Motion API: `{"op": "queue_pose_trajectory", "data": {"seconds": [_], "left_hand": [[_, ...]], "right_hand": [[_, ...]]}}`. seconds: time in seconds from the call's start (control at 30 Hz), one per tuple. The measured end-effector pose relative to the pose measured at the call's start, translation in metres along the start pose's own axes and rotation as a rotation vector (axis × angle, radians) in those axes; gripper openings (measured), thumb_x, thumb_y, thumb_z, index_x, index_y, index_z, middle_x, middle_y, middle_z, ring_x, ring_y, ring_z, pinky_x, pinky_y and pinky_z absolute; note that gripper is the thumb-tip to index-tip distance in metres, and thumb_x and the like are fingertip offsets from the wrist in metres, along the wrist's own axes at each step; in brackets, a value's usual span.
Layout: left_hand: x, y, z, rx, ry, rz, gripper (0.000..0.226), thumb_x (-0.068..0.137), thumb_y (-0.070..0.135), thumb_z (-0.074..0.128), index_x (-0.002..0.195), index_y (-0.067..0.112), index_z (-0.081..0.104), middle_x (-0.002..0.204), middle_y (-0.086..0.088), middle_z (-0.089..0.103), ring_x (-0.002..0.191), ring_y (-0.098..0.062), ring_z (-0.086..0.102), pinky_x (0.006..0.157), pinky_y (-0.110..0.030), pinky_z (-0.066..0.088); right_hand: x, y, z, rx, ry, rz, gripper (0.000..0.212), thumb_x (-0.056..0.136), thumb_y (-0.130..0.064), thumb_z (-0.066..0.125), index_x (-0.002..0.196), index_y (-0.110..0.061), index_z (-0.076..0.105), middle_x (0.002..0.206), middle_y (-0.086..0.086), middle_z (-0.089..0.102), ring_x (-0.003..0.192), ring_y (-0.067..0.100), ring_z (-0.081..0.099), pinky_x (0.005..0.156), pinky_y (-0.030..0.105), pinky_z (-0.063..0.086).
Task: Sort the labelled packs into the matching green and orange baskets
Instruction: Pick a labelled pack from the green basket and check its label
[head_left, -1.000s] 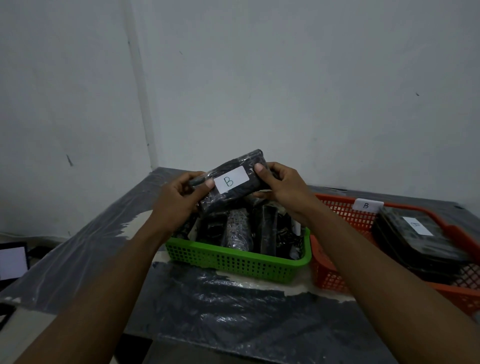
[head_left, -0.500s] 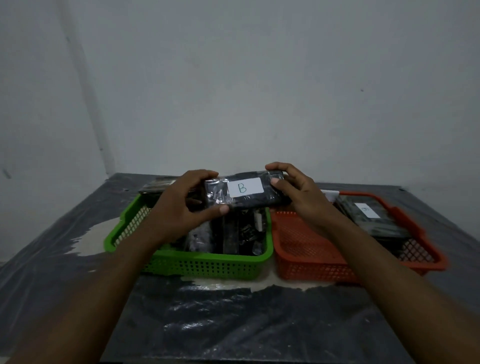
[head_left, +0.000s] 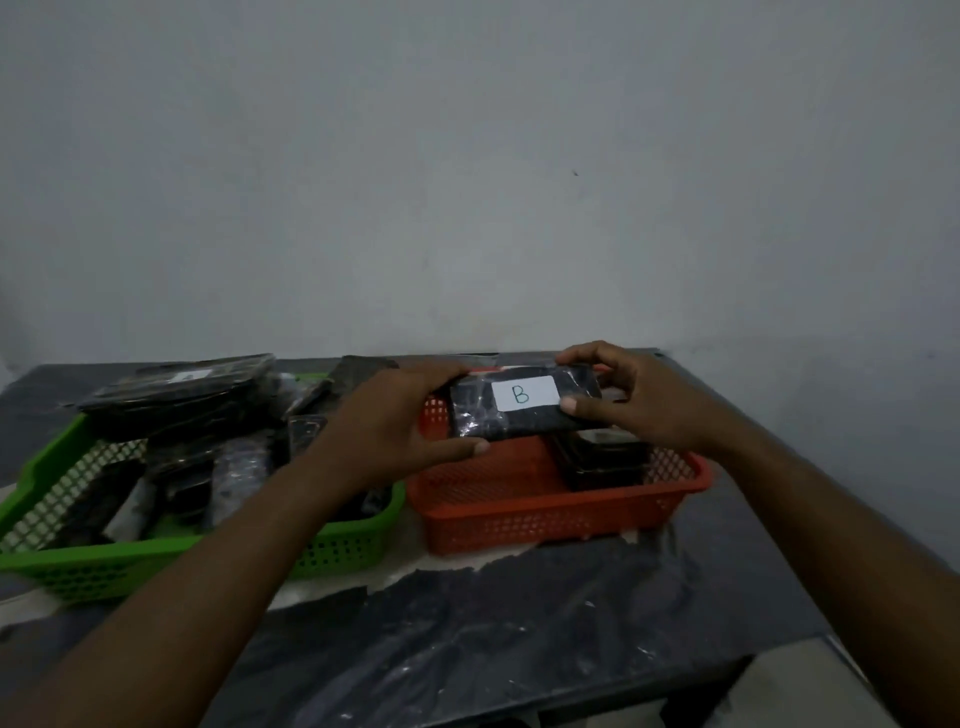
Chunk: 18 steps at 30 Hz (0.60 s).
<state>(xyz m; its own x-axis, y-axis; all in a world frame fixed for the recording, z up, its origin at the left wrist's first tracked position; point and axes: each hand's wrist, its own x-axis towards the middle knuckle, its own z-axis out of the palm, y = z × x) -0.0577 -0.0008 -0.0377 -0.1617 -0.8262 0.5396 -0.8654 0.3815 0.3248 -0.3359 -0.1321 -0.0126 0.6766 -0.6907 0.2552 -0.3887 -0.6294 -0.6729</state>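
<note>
My left grip (head_left: 387, 421) and right grip (head_left: 641, 402) pinch the black film-wrapped B pack (head_left: 514, 415) over the orange perforated basket (head_left: 519, 512); next, I'd lower and release.

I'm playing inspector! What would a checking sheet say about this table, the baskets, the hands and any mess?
Surface: table covered by a wrinkled dark plastic sheet, with pale patches bare near the baskets.
Job's things: pack labelled B held above the orange basket; green basket to its left, full of dark wrapped packs; a few dark packs at the orange basket's right end.
Clutter: nothing seen.
Grippers: left hand and right hand each grip one end of the pack.
Cables: nothing seen.
Surroundings: plain grey wall behind the table.
</note>
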Motion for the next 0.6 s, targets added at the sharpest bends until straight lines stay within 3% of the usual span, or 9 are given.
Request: {"op": "queue_pose_trajectory", "data": {"seconds": [0.07, 0.13, 0.2, 0.27, 0.33, 0.4, 0.5, 0.6], "left_hand": [[0.013, 0.010, 0.019, -0.045, -0.065, -0.030, 0.080, 0.072, 0.056, 0.081, 0.142, 0.029, 0.052, 0.132, 0.012, 0.063, 0.110, 0.001, 0.060, 0.094, -0.017, 0.048], [0.023, 0.019, 0.039, -0.110, -0.145, -0.081, 0.075, 0.071, 0.048, 0.085, 0.137, 0.031, 0.056, 0.120, 0.018, 0.063, 0.090, 0.014, 0.059, 0.078, -0.003, 0.045], [0.028, 0.026, 0.058, -0.165, -0.208, -0.112, 0.071, 0.071, 0.042, 0.087, 0.134, 0.031, 0.057, 0.113, 0.019, 0.063, 0.081, 0.017, 0.057, 0.069, 0.000, 0.045], [0.030, 0.028, 0.071, -0.222, -0.228, -0.149, 0.071, 0.071, 0.037, 0.088, 0.135, 0.030, 0.057, 0.120, 0.013, 0.065, 0.083, 0.009, 0.063, 0.069, -0.002, 0.048], [0.031, 0.027, 0.080, -0.244, -0.225, -0.189, 0.077, 0.072, 0.034, 0.088, 0.140, 0.028, 0.053, 0.127, 0.008, 0.064, 0.084, 0.003, 0.066, 0.067, -0.002, 0.048], [0.031, 0.025, 0.083, -0.222, -0.236, -0.205, 0.079, 0.073, 0.031, 0.087, 0.142, 0.026, 0.050, 0.130, 0.007, 0.062, 0.083, 0.005, 0.063, 0.064, -0.001, 0.045], [0.033, 0.019, 0.075, -0.186, -0.250, -0.185, 0.067, 0.076, 0.023, 0.085, 0.137, 0.024, 0.056, 0.127, 0.006, 0.064, 0.090, 0.003, 0.061, 0.072, -0.004, 0.045], [0.037, 0.005, 0.059, -0.162, -0.245, -0.193, 0.068, 0.077, 0.017, 0.084, 0.138, 0.022, 0.055, 0.127, 0.009, 0.061, 0.102, -0.005, 0.060, 0.079, -0.001, 0.042]], "right_hand": [[-0.009, 0.011, -0.015, -0.115, -0.022, 0.028, 0.046, 0.080, -0.051, 0.078, 0.122, -0.042, 0.061, 0.123, -0.016, 0.067, 0.106, 0.003, 0.067, 0.089, 0.034, 0.058], [-0.017, 0.024, -0.025, -0.200, -0.048, 0.074, 0.051, 0.077, -0.054, 0.079, 0.123, -0.041, 0.061, 0.128, -0.013, 0.064, 0.112, 0.008, 0.065, 0.095, 0.041, 0.057], [-0.025, 0.037, -0.031, -0.260, -0.053, 0.108, 0.054, 0.075, -0.055, 0.080, 0.123, -0.042, 0.061, 0.130, -0.012, 0.063, 0.115, 0.012, 0.063, 0.098, 0.041, 0.054], [-0.032, 0.049, -0.032, -0.275, -0.029, 0.122, 0.054, 0.073, -0.053, 0.083, 0.121, -0.044, 0.061, 0.125, -0.016, 0.065, 0.113, 0.009, 0.064, 0.095, 0.031, 0.054], [-0.036, 0.058, -0.029, -0.216, 0.002, 0.123, 0.053, 0.071, -0.048, 0.087, 0.118, -0.043, 0.063, 0.115, -0.024, 0.064, 0.106, 0.002, 0.064, 0.080, 0.009, 0.052], [-0.034, 0.064, -0.023, -0.166, 0.032, 0.112, 0.054, 0.071, -0.042, 0.089, 0.119, -0.038, 0.065, 0.113, -0.025, 0.063, 0.102, -0.001, 0.063, 0.072, 0.002, 0.048], [-0.023, 0.067, -0.009, -0.211, 0.072, 0.052, 0.065, 0.069, -0.049, 0.087, 0.127, -0.034, 0.062, 0.126, -0.012, 0.063, 0.111, 0.007, 0.062, 0.088, 0.020, 0.055], [-0.003, 0.061, 0.003, -0.262, 0.020, -0.018, 0.088, 0.061, -0.056, 0.089, 0.138, -0.034, 0.053, 0.138, -0.011, 0.055, 0.123, 0.011, 0.054, 0.099, 0.032, 0.051]]}}
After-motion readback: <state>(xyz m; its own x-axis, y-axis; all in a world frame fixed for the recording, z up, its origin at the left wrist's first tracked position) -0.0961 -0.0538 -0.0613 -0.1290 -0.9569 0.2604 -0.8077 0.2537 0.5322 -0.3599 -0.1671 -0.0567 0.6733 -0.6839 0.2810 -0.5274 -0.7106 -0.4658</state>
